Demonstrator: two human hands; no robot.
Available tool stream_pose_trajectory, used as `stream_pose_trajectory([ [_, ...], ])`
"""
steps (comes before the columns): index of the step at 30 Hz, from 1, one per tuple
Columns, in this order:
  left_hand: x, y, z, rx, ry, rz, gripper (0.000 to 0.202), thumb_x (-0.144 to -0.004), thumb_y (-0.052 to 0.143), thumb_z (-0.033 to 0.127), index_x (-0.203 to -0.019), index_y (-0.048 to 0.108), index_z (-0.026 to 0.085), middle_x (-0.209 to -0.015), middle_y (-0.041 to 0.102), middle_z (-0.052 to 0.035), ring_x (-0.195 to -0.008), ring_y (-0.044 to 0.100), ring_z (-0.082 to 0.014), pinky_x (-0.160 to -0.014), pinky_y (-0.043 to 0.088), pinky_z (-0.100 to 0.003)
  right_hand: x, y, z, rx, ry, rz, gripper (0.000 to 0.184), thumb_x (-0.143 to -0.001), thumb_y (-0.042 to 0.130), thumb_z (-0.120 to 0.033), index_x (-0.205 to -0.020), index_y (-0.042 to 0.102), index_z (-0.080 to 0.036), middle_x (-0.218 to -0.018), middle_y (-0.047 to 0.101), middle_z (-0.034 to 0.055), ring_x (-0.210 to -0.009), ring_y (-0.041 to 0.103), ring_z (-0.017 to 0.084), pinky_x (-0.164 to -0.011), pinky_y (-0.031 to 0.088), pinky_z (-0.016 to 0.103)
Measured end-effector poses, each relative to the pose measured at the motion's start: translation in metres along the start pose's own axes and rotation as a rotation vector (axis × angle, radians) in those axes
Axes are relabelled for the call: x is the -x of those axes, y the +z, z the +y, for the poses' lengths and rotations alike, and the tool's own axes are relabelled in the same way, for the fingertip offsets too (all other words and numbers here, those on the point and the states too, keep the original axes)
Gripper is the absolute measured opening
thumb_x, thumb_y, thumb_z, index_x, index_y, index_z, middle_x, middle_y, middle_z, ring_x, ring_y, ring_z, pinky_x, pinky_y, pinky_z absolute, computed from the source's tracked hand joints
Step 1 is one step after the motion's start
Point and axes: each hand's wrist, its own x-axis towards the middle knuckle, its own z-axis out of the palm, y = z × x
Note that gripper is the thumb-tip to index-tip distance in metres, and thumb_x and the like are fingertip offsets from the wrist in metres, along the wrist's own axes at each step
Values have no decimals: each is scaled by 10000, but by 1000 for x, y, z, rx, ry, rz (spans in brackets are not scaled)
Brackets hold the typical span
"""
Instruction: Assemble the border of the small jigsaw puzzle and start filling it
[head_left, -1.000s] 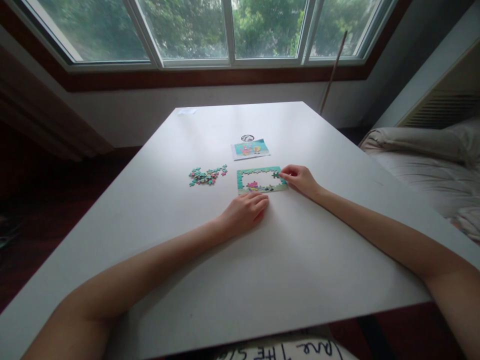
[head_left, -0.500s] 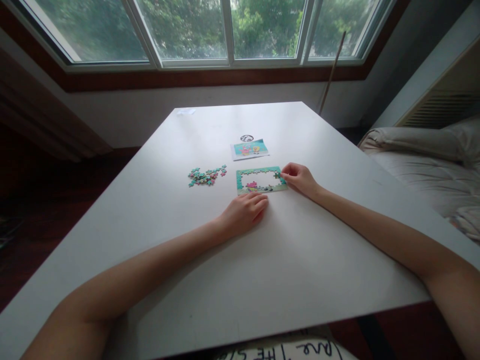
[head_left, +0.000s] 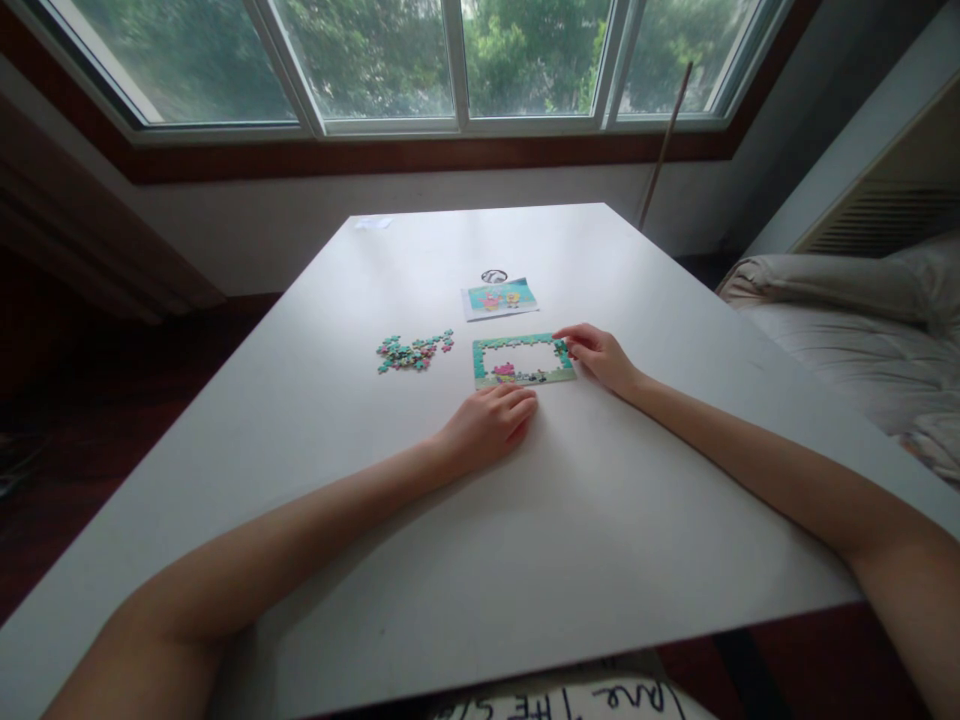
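A jigsaw puzzle (head_left: 480, 362) lies on the white table, its border joined around a bare white middle. Pink pieces (head_left: 505, 371) show inside its lower edge. My left hand (head_left: 491, 420) lies flat, palm down, with its fingertips at the puzzle's near edge. At the right side is my right hand (head_left: 598, 356): the index finger stretches to the top right corner and the thumb sits lower, apart from it. I see no piece held between them. Left of the puzzle is a pile of loose green and pink puzzle pieces (head_left: 409, 356).
Behind the puzzle lies a picture card (head_left: 501, 298) with cartoon figures, and beyond it a small round dark-rimmed item (head_left: 494, 276). A white paper (head_left: 373, 223) is at the far left table corner. A pale sofa (head_left: 832, 320) stands to the right.
My right hand has loosened from its pinch on a green puzzle piece at the inner right border. Its index finger has moved up to the top right corner. My left hand stays put.
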Motion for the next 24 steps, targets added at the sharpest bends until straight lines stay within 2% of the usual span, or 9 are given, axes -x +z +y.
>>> stream_pose_trajectory([
  [6, 0, -1, 1, 6, -3, -6, 210, -888, 449, 169, -1044, 587, 143, -1105, 647, -94, -1056, 580, -201, -892, 488, -341, 0, 0, -1, 27, 10, 10, 216, -724, 514, -217, -835, 695, -174, -799, 584, 24, -641, 533, 113, -635, 445, 273],
  [14, 0, -1, 0, 6, -2, -4, 217, -893, 438, 170, -1055, 580, 149, -1111, 643, -88, -1060, 574, -199, -895, 484, -338, 5, 2, -12, -156, 103, 8, 167, -643, 561, -175, -800, 616, -164, -668, 593, -16, -601, 581, 113, -593, 460, 254],
  [18, 0, -2, 0, -1, 2, -1, 221, -898, 426, 177, -1050, 583, 148, -1111, 645, -87, -1050, 577, -204, -885, 491, -341, 6, 1, -20, -200, 96, 17, 246, -628, 568, -173, -863, 640, -172, -618, 528, -47, -582, 563, 104, -603, 486, 267],
  [24, 0, -2, 1, 4, -1, -7, 215, -893, 432, 170, -1044, 584, 147, -1112, 646, -85, -1057, 578, -203, -898, 487, -338, 5, -1, -22, -219, 128, 17, 257, -613, 557, -171, -841, 676, -176, -699, 580, -15, -601, 572, 110, -637, 507, 291],
])
